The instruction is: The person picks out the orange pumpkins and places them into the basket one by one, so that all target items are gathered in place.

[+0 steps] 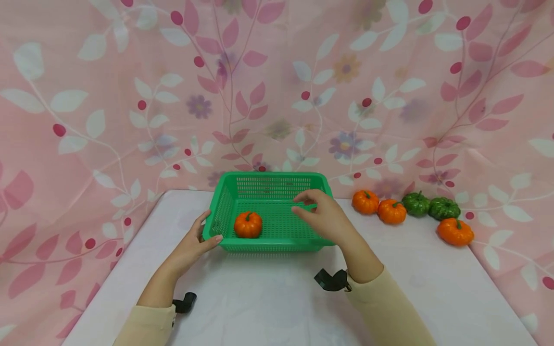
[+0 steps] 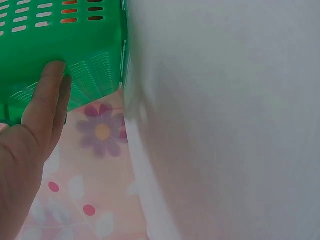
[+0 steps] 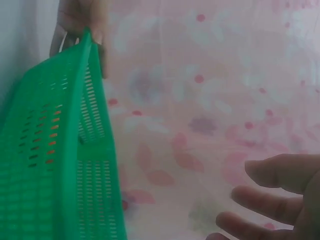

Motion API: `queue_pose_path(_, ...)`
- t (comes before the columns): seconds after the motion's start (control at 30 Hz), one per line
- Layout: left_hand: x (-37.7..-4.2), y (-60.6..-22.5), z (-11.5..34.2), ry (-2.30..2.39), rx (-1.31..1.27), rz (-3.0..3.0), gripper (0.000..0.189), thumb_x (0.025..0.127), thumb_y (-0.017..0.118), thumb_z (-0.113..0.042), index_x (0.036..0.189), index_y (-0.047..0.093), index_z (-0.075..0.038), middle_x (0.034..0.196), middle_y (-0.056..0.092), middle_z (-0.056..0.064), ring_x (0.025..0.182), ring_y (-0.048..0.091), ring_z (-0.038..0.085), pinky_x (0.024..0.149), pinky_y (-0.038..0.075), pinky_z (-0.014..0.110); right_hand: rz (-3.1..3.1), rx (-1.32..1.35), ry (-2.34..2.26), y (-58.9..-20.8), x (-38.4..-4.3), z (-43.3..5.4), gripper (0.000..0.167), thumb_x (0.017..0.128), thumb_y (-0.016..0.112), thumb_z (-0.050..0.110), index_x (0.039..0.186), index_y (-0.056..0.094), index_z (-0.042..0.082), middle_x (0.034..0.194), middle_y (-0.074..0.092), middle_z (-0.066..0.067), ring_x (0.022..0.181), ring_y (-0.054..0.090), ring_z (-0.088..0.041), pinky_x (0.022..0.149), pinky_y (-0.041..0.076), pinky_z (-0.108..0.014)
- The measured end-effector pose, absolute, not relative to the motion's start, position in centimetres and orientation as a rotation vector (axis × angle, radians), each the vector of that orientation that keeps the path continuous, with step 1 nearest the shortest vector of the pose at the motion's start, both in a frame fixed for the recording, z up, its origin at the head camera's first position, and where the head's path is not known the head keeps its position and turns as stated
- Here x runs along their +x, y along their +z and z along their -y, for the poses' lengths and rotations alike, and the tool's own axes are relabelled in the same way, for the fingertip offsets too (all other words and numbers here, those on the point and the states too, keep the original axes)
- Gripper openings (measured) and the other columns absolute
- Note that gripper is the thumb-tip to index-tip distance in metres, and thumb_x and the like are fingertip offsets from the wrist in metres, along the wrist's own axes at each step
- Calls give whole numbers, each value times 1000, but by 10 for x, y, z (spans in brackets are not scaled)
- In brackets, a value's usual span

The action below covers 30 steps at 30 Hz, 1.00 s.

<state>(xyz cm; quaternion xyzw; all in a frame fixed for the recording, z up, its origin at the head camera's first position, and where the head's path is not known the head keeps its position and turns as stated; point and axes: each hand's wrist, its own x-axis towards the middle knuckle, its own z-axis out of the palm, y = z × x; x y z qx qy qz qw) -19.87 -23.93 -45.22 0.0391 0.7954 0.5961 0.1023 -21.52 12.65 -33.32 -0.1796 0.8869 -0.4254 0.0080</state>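
A green plastic basket (image 1: 277, 242) with slotted walls stands on the table. Inside, toward its front left, sits a small orange pumpkin (image 1: 248, 225) with a green stem. My left hand (image 1: 190, 247) holds the basket's front left corner, thumb on the front rim and fingers along the left side. In the left wrist view, fingers (image 2: 47, 95) lie nearly straight against the basket wall. Over the basket's right part hovers my right hand (image 1: 324, 218), with nothing held. The right wrist view shows its fingers (image 3: 265, 202) apart and slightly bent, away from the basket wall (image 3: 65, 150).
To the right of the basket, several small pumpkins lie in a loose row: orange ones (image 1: 365, 202) and green ones (image 1: 416, 204), with another orange pumpkin (image 1: 456, 232) nearest the right edge. A white cloth covers the table (image 1: 268, 298). Behind hangs a pink floral curtain (image 1: 277, 96).
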Motion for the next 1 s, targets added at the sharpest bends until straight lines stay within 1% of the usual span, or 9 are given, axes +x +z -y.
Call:
queue_pose_path(0.07,-199,-452,239,1750,113,-2361,96,95,70,-36,161,0,-34,164,10,21,143,30,42,114,29,61,-2800,-559,-1348,-330,-213,-135,30,96,69,32,121,66,15,127,60,-6,115,59,-30,97,52,-46)
queue_pose_path(0.2,-199,-452,240,1736,113,-2376,94,97,68,-33,161,0,-34,164,10,21,143,30,43,113,28,63,-2873,-578,-1397,-326,-209,-151,26,97,69,28,116,68,11,119,63,-9,108,61,-28,94,53,-46)
queue_pose_path(0.4,-200,-454,240,1757,115,-2361,93,98,67,-29,161,0,-32,164,11,21,143,32,42,114,28,62,-2971,-527,-1446,-326,-198,-174,26,98,67,26,116,67,8,120,62,-9,114,56,-30,96,50,-50)
queue_pose_path(0.5,-200,-455,240,1769,116,-2350,94,97,68,-30,162,-1,-32,165,12,20,143,33,41,114,29,61,-3014,-484,-1472,-329,-193,-185,27,99,66,26,118,67,7,121,61,-11,113,55,-31,97,49,-53)
queue_pose_path(0.6,-200,-456,240,1774,114,-2350,96,96,69,-31,162,-1,-32,165,12,20,142,34,41,114,30,60,-3062,-456,-1509,-333,-192,-194,26,99,66,25,117,67,7,121,61,-11,110,56,-29,96,51,-51)
queue_pose_path(0.67,-199,-455,240,1768,109,-2357,96,96,69,-32,162,-1,-32,164,12,20,142,34,41,113,30,60,-3099,-444,-1532,-336,-193,-199,24,99,66,25,115,68,7,120,61,-9,109,57,-26,94,52,-47)
queue_pose_path(0.77,-199,-455,241,1765,113,-2360,95,97,69,-31,162,-1,-32,164,12,21,142,34,42,113,30,60,-3164,-405,-1550,-342,-193,-208,23,99,66,26,113,69,8,121,62,-6,106,61,-23,87,54,-30)
queue_pose_path(0.9,-199,-455,241,1773,131,-2353,95,97,68,-30,162,-1,-31,164,12,21,142,33,42,113,30,61,-3254,-337,-1576,-351,-192,-218,21,98,67,24,109,71,7,120,64,-5,99,63,-20,79,48,-13)
queue_pose_path(1.0,-199,-455,240,1773,142,-2353,95,97,68,-31,162,-1,-31,164,12,22,142,33,42,113,30,61,-3320,-297,-1604,-355,-190,-226,18,97,68,19,108,71,5,117,65,-5,98,59,-15,81,47,-10)
